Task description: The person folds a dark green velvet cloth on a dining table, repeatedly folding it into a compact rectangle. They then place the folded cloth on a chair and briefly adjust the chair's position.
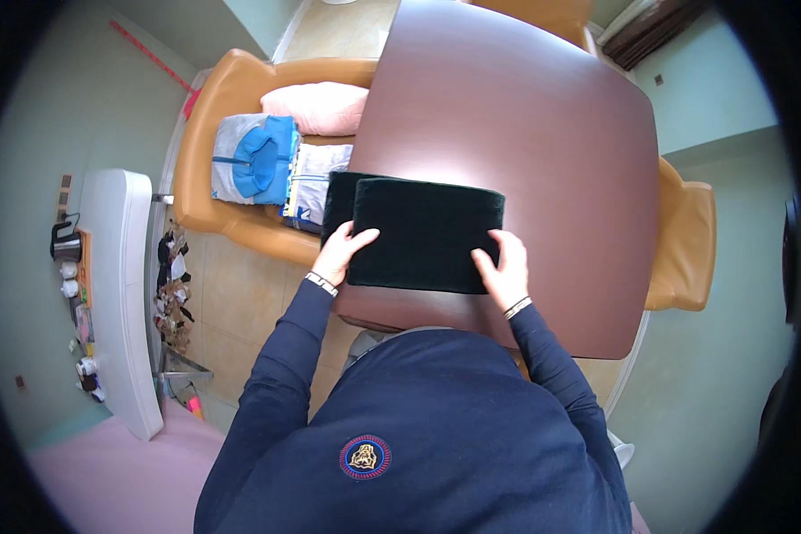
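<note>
A dark green, plush-looking folded cloth (427, 233) lies at the near left part of the brown table (520, 133). A second dark piece (338, 200) shows beneath it and sticks out to the left, past the table's edge; whether the two are joined I cannot tell. My left hand (344, 250) is at the left side of the cloth, thumb on top, its other fingers partly hidden. At the cloth's right edge is my right hand (506, 267), thumb and forefinger apart on or just over the fabric.
A tan leather chair (200, 180) on the left holds a pink cushion (317, 109), a folded blue and grey zip jacket (247, 160) and a light grey folded garment (317, 177). Another tan chair (687, 240) stands at the right. A white padded panel (123, 294) rises at the far left.
</note>
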A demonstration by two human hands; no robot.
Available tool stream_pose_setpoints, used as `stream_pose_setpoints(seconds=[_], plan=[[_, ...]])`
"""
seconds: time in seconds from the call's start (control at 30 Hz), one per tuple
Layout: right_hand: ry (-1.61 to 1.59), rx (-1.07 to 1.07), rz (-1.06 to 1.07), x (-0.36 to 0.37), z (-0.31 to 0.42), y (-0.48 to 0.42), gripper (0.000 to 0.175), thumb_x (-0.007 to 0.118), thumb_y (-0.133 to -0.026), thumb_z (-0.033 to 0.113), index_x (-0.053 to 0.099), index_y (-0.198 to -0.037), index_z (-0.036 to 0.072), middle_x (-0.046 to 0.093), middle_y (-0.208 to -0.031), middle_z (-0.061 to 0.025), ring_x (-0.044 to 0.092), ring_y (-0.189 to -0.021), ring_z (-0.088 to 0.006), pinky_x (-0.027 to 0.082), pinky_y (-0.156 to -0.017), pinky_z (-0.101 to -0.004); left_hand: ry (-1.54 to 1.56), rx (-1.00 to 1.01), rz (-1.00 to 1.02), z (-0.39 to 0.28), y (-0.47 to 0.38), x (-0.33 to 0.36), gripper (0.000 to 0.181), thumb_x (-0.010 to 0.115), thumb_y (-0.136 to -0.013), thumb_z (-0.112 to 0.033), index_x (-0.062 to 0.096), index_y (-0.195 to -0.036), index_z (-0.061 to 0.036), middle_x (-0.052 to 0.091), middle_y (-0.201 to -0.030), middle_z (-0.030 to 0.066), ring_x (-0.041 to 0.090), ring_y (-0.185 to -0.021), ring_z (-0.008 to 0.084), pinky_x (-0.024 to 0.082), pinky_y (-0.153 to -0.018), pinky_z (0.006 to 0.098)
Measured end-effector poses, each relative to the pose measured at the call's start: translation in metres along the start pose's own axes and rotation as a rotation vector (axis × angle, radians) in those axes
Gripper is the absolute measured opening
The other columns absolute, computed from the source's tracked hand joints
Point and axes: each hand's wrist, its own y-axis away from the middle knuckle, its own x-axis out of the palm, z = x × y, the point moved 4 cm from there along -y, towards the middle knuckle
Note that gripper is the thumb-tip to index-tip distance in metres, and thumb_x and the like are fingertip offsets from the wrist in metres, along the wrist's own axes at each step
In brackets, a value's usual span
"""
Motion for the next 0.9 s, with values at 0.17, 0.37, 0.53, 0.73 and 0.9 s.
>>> stream_pose_setpoints(seconds=[0.17, 0.37, 0.53, 0.73, 0.9], plan=[[-0.774, 0.892, 0.227, 0.036, -0.108, 0.020, 0.068, 0.073, -0.090, 0.042, 0.051, -0.142, 0.006, 0.065, -0.120, -0.0057, 0.060, -0.089, -0.0078, 0.043, -0.064, -0.0217, -0.077, 0.053, 0.084, 0.003, -0.013, 0.016, 0.066, 0.081, -0.078, -0.004, 0.050, -0.137, 0.0007, 0.063, -0.124, 0.0087, 0.058, -0.115, 0.0178, 0.045, -0.103, 0.0319], [-0.814, 0.787, 0.168, 0.018, -0.055, 0.006, 0.059, 0.077, -0.089, 0.030, 0.055, -0.137, 0.005, 0.068, -0.116, -0.0049, 0.063, -0.094, -0.0070, 0.050, -0.071, -0.0214, -0.060, 0.081, 0.184, -0.048, 0.001, 0.010, 0.063, 0.080, -0.079, -0.005, 0.053, -0.136, -0.0002, 0.064, -0.125, 0.0075, 0.059, -0.113, 0.0176, 0.047, -0.100, 0.0312], [-0.801, 0.649, 0.107, 0.062, -0.032, -0.007, 0.076, 0.083, -0.083, 0.025, 0.044, -0.143, 0.001, 0.066, -0.122, -0.0132, 0.065, -0.108, -0.0196, 0.052, -0.095, -0.0317, -0.027, 0.020, 0.096, 0.004, -0.048, -0.061, 0.055, 0.077, -0.080, 0.000, 0.056, -0.131, 0.0007, 0.065, -0.122, 0.0090, 0.061, -0.110, 0.0195, 0.050, -0.098, 0.0319], [-0.825, 0.677, 0.142, 0.062, -0.023, -0.011, 0.080, 0.086, -0.078, 0.027, 0.045, -0.142, -0.001, 0.065, -0.123, -0.0155, 0.064, -0.110, -0.0221, 0.053, -0.096, -0.0348, -0.035, 0.059, 0.038, 0.013, -0.040, -0.074, 0.051, 0.073, -0.084, 0.001, 0.057, -0.132, -0.0015, 0.067, -0.123, 0.0074, 0.063, -0.109, 0.0179, 0.050, -0.098, 0.0319], [-0.828, 0.748, 0.218, 0.074, -0.039, -0.010, 0.092, 0.088, -0.075, 0.030, 0.039, -0.147, 0.001, 0.062, -0.130, -0.0174, 0.061, -0.117, -0.0243, 0.049, -0.102, -0.0373, -0.129, 0.048, -0.004, 0.013, -0.042, -0.079, 0.048, 0.076, -0.086, -0.007, 0.058, -0.130, -0.0015, 0.067, -0.122, 0.0066, 0.064, -0.107, 0.0172, 0.050, -0.097, 0.0314]])
